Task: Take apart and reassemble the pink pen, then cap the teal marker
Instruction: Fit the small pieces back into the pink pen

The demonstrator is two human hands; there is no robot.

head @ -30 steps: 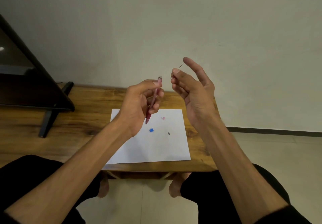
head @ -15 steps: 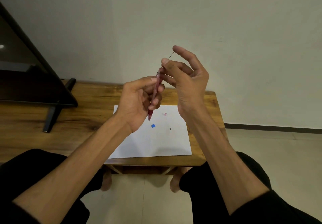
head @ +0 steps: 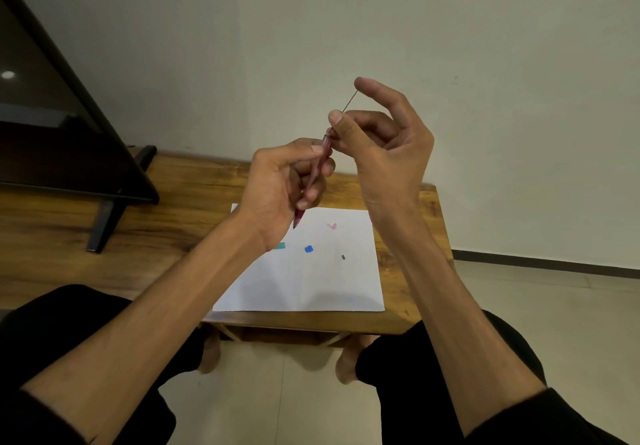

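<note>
hands (head: 346, 164) gripping pink pen (head: 317, 171), thin refill (head: 349, 102)

A table (head: 104, 226) spans the middle of the view, with a sheet of paper (head: 311, 282) lying on its near right part. A screen (head: 52, 133) stands on the table at 9 o'clock from the paper. On the paper lie four small pieces: a clip (head: 333, 226) at 12 o'clock, a square piece (head: 309, 249) near the centre, a flat piece (head: 280, 246) just at its 9 o'clock beside the left wrist, and a tiny piece (head: 343, 257) at its 3 o'clock. Above the paper's far edge the left hand (head: 280, 185) holds a pen barrel (head: 313, 181) tilted, tip toward the paper. The right hand (head: 384, 147), at 2 o'clock from the left, pinches a thin rod (head: 349, 102) at the barrel's upper end.
</note>
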